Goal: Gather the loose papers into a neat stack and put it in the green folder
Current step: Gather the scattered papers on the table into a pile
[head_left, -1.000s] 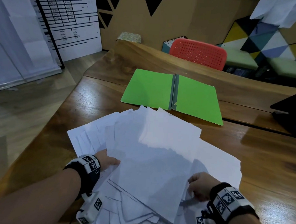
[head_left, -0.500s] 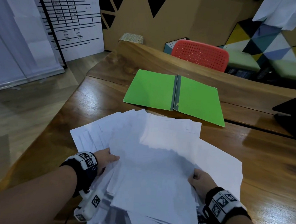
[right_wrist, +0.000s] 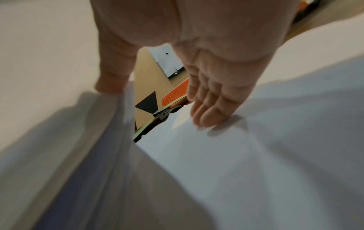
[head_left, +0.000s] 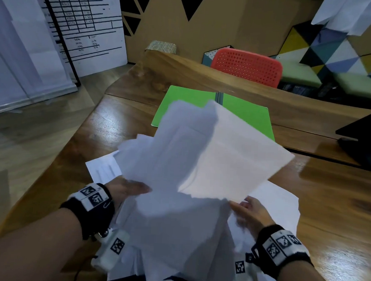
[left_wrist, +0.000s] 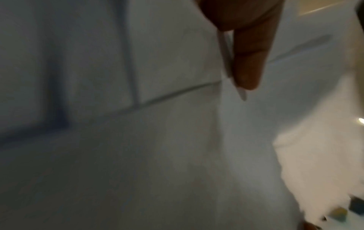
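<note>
floor [head_left: 30,132]: wood planks are seen | table [head_left: 327,201]: glossy wood | red perforated chair [head_left: 246,66]: placed behind table | wall [head_left: 225,20]: cardboard-brown, black triangles are painted

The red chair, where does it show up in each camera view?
Head: red chair at top centre-right, behind the table.
Left wrist: not in it.
Right wrist: a sliver of it in the gap between thumb and fingers.
Shared landmark: the black triangle on the brown wall, also at.
</note>
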